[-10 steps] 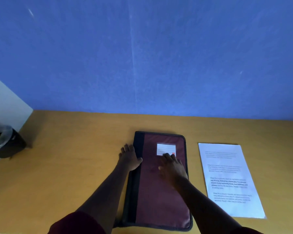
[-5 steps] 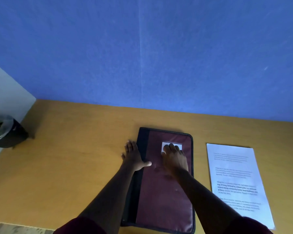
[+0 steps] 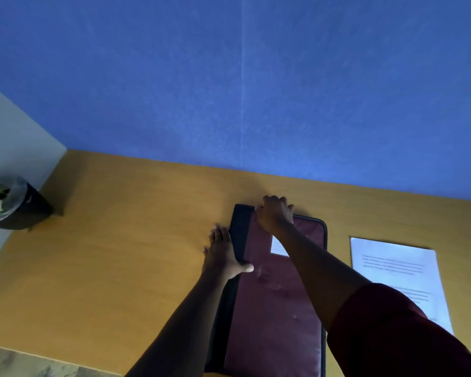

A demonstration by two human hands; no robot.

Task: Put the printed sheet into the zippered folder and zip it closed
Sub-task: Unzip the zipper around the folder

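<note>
Zippered folder lying flat and closed on the wooden desk, long side running away from the person, maroon cover up, black spine strip along its left edge. A small white label is showing on the cover, partly hidden by the right forearm.

Right hand is reaching across to the folder's far edge, near the far-left corner. Its fingers are curling together over that edge, tips out of sight on the far side; whether they are pinching a zipper pull or only gripping the edge, cannot tell. A dark red sleeve is covering the upper arm at the lower right.

Left hand is lying flat and spread at the folder's left side. Its fingers are resting apart on the desk just beside the spine, while the thumb is pressing onto the cover, so the spine strip is sitting between thumb and fingers.

Printed sheet is lying flat on the desk to the right of the folder, apart from it and touched by neither hand, its near part hidden by the sleeve.

A dark pot with green leaves is sitting at the desk's far-left corner, well apart from the folder
</note>
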